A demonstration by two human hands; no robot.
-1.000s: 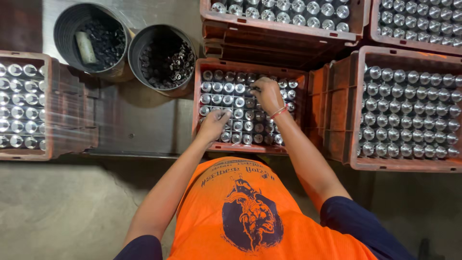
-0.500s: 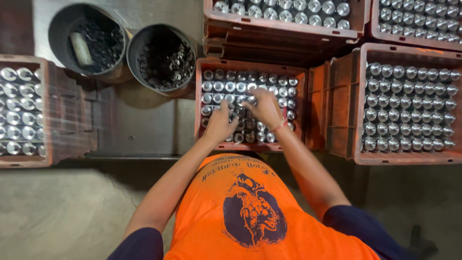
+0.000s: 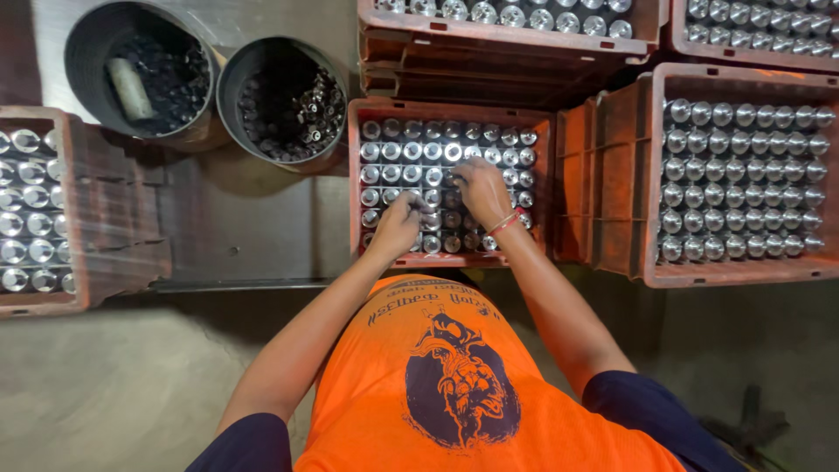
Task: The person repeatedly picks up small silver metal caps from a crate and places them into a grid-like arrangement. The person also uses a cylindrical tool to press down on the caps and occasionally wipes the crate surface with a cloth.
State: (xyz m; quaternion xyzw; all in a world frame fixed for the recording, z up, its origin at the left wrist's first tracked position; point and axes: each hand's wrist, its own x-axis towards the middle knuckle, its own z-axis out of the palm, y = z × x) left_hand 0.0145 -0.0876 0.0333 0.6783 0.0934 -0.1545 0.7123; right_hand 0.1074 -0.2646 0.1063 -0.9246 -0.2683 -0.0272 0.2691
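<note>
A reddish-brown plastic crate (image 3: 354, 183) stands in front of me, filled with rows of silver-capped bottles (image 3: 411, 140). Both my hands are down among the bottle tops in its middle. My left hand (image 3: 398, 225) has its fingers curled on a bottle top near the crate's front. My right hand (image 3: 479, 188), with a red band at the wrist, is bent over a bottle top just right of it. The two hands are close together, almost touching. What is under the fingers is hidden.
Two dark round buckets (image 3: 80, 48) (image 3: 229, 87) with loose caps stand at the back left. Another full crate (image 3: 612, 175) is at the right, one (image 3: 114, 201) at the left, and stacked crates (image 3: 489, 35) behind. The floor is grey concrete.
My left hand moved from the crate's front edge up into the bottles. My right hand came down and left from the far rows, so the two hands now meet in the middle.
</note>
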